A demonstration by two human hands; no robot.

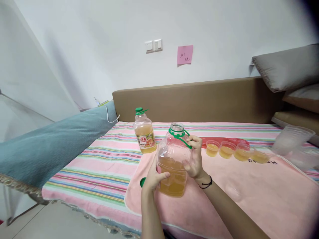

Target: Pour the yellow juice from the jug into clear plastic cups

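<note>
Between my two hands is a large clear plastic bottle (173, 179), uncapped and about half full of amber liquid. My left hand (156, 176) presses against its lower left side, thumb across the front. My right hand (195, 157) grips its upper right side, with fingers at the green carry strap (184, 141) on the neck. A green cap (143, 182) lies just left of my left hand, partly hidden. Behind to the left stands a second, labelled bottle (146, 137) with its green cap on. To the right, several clear plastic cups (226, 151) of yellow liquid stand in a row.
A pink cloth (249, 205) lies over the striped bedspread (99, 172). At far right are a stack of clear empty cups (292, 139) and grey pillows (289, 66). A red flat item (239, 142) lies behind the filled cups. The brown headboard (189, 101) runs along the back.
</note>
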